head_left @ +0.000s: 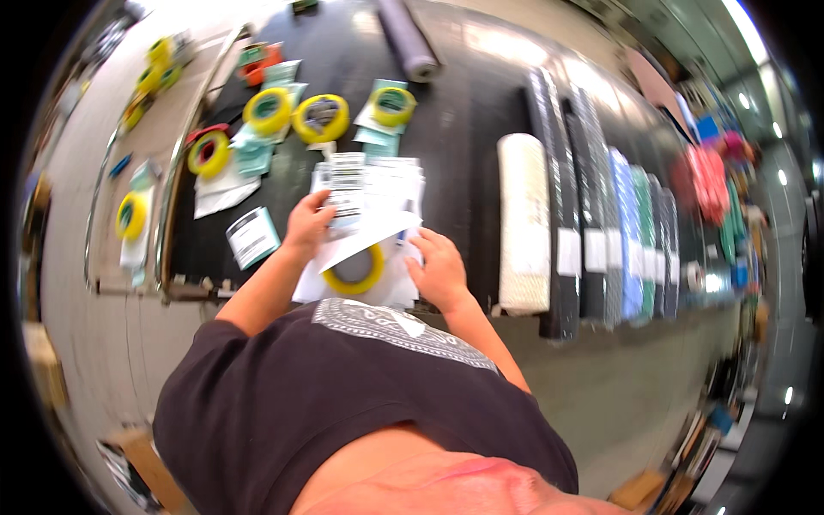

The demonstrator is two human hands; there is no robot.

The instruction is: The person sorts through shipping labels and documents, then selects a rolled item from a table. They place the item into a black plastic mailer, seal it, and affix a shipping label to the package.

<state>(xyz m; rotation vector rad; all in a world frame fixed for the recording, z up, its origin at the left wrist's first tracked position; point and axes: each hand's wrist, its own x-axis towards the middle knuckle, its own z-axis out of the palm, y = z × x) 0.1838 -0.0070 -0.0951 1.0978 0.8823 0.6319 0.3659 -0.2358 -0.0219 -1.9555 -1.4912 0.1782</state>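
Basically, left hand (309, 225) pinches the edge of the label sheet (347, 182), fingers nearly closed, just beyond the near tape roll (372, 275), likely steadying it over the paper stack (401, 182). Right hand (439, 268), right of that roll, has half-curled fingers by the papers' edge; can't tell if they grip anything. Near tape roll lies partly under a loose white sheet (373, 238), presumably weighting papers.

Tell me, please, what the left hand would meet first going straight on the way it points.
The left hand would probably first meet the printed white label, perhaps touching it already; depth is unclear.
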